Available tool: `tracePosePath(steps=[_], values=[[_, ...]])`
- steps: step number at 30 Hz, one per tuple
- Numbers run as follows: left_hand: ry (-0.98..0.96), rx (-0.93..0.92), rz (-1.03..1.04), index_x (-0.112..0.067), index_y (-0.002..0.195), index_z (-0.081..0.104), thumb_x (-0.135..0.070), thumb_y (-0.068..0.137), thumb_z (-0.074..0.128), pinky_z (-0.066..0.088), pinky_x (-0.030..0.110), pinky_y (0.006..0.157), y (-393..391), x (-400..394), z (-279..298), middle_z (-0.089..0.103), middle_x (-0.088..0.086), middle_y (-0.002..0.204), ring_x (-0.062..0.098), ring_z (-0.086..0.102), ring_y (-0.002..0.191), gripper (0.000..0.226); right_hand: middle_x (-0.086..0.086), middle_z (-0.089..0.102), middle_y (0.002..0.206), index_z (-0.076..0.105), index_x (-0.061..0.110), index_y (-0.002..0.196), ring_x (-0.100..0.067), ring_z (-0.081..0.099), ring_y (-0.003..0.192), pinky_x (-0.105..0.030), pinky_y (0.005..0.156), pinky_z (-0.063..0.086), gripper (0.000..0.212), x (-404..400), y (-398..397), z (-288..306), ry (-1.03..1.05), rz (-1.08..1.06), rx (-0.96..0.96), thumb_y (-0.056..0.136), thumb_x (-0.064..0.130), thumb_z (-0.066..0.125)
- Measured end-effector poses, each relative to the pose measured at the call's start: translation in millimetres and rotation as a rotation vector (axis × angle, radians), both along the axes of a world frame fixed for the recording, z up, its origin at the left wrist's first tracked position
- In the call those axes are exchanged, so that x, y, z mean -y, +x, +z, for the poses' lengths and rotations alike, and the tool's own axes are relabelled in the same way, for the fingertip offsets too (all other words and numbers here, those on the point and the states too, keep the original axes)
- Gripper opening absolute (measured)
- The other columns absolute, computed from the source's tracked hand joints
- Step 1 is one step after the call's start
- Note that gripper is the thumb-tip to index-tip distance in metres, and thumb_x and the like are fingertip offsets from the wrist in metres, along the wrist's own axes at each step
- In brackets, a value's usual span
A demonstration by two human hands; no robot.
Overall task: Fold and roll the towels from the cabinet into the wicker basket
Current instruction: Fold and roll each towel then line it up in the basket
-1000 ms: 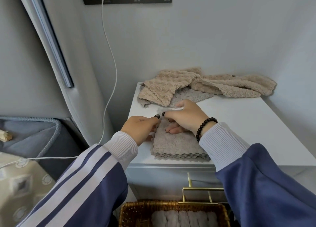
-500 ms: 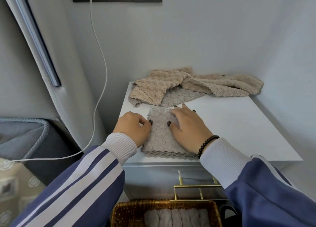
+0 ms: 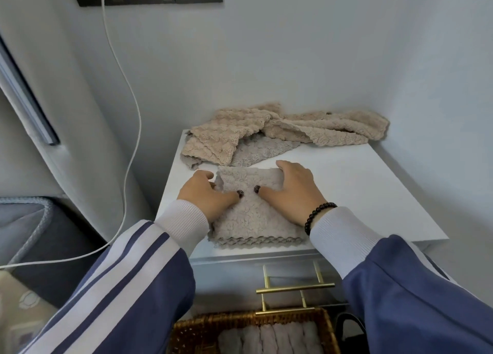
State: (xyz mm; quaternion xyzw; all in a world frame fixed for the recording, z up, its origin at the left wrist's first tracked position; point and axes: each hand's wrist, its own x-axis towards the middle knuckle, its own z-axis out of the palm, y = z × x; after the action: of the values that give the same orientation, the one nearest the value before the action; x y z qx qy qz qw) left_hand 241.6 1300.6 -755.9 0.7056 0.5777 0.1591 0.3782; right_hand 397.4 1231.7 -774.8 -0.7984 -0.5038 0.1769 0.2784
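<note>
Head view: a folded grey towel (image 3: pixel 256 215) lies flat on the white cabinet top (image 3: pixel 346 193), near its front edge, with several layered edges showing along the near side. Both hands are on it. The left hand (image 3: pixel 205 196) curls around the far left corner and the right hand (image 3: pixel 290 191) around the far right corner, thumbs pressed on top and fingers wrapped over the far edge, so each grasps the towel's far end; this looks like the start of a roll toward the person. Behind, against the wall, a heap of loose beige and grey towels (image 3: pixel 266 137) waits unfolded; how many there are cannot be told. Below the cabinet front with its brass handle (image 3: pixel 293 287), the wicker basket (image 3: pixel 213 324) already holds a row of rolled grey towels (image 3: pixel 269 337), side by side. Judging from this, the task is well under way but not near done: this towel is folded, not yet rolled, and the heap remains.
</note>
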Motion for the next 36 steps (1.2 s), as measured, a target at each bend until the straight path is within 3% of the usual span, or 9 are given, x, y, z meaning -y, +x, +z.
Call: tracePosePath(steps=[3,7,10,14,18,25,30,33,36], values=[[-0.122,0.061,0.0,-0.015,0.13,0.053,-0.035,0.069,0.081,0.048,0.035,0.097,2.8,-3.7,2.5,0.063,0.005,0.119,0.023,0.061,0.107,0.07,-0.004,0.043,0.14,0.032,0.015,0.144,-0.02,0.042,0.127,-0.029,0.101,0.036,0.084,5.0,13.6,9.2,-0.031,-0.049,-0.146,0.077,0.041,0.074],[-0.233,0.217,-0.018,-0.016,0.089,0.069,-0.043,0.06,0.084,0.055,0.043,0.088,11.0,2.5,6.9,0.073,0.006,0.091,0.025,0.07,0.087,0.041,0.0,0.051,0.121,0.037,0.014,0.141,-0.017,0.052,0.11,-0.031,0.095,0.045,0.092,16.4,29.9,15.9,-0.076,-0.099,-0.368,0.066,0.034,0.085],[-0.231,0.308,-0.033,-0.02,0.097,0.069,-0.036,0.068,0.082,0.054,0.04,0.088,21.3,8.1,7.9,0.073,0.004,0.095,0.024,0.069,0.087,0.036,-0.003,0.06,0.117,0.047,0.012,0.134,-0.021,0.061,0.105,-0.042,0.092,0.052,0.101,26.9,39.5,14.3,-0.1,-0.136,-0.566,0.046,0.035,0.091],[-0.337,0.609,-0.017,-0.015,0.108,0.064,-0.01,0.079,0.074,0.056,0.043,0.083,35.6,15.7,8.2,0.074,0.006,0.089,0.029,0.069,0.086,0.031,-0.012,0.071,0.106,0.061,0.001,0.117,-0.024,0.068,0.097,-0.036,0.077,0.057,0.058,40.6,48.3,24.4,-0.046,-0.133,-0.996,0.063,0.005,0.082],[-0.471,0.9,0.047,-0.005,0.101,0.064,0.004,0.08,0.066,0.06,0.039,0.063,47.2,22.7,11.6,0.073,0.013,0.082,0.026,0.072,0.072,0.022,-0.019,0.067,0.114,0.062,-0.003,0.119,-0.03,0.066,0.106,-0.042,0.084,0.055,0.057,48.1,57.1,34.5,-0.006,-0.093,-1.232,0.063,0.005,0.074],[-0.708,0.864,-0.052,-0.003,0.086,0.07,-0.009,0.07,0.068,0.06,0.035,0.067,50.2,25.0,13.5,0.074,0.012,0.085,0.023,0.072,0.072,0.017,-0.02,0.069,0.108,0.063,-0.003,0.109,-0.03,0.069,0.096,-0.04,0.081,0.056,0.027,48.9,63.0,37.3,0.104,-0.14,-1.18,0.082,-0.002,0.066],[-0.705,0.79,-0.128,0.001,0.09,0.07,-0.015,0.065,0.067,0.058,0.037,0.074,43.4,22.3,13.5,0.074,0.014,0.088,0.023,0.072,0.075,0.029,-0.015,0.063,0.077,0.074,0.005,0.097,-0.022,0.061,0.058,-0.034,0.069,0.047,0.035,49.4,72.2,38.7,0.006,-0.069,-1.166,0.066,0.018,0.081],[-0.694,0.806,-0.125,0.005,0.1,0.068,-0.017,0.065,0.067,0.058,0.041,0.077,33.1,16.0,15.4,0.072,0.019,0.1,0.029,0.072,0.087,0.041,-0.019,0.065,0.107,0.068,0.001,0.111,-0.03,0.064,0.09,-0.04,0.084,0.049,0.045,52.9,75.1,41.9,-0.037,0.009,-1.226,0.07,0.017,0.075],[-0.703,0.861,-0.153,0.006,0.117,0.061,-0.013,0.072,0.073,0.056,0.044,0.083,22.4,12.2,16.2,0.067,0.021,0.113,0.033,0.066,0.103,0.05,-0.022,0.052,0.135,0.059,0.0,0.124,-0.041,0.039,0.132,-0.056,0.114,0.022,0.049,53.3,74.7,40.8,-0.028,0.07,-1.215,0.078,0.014,0.067]])
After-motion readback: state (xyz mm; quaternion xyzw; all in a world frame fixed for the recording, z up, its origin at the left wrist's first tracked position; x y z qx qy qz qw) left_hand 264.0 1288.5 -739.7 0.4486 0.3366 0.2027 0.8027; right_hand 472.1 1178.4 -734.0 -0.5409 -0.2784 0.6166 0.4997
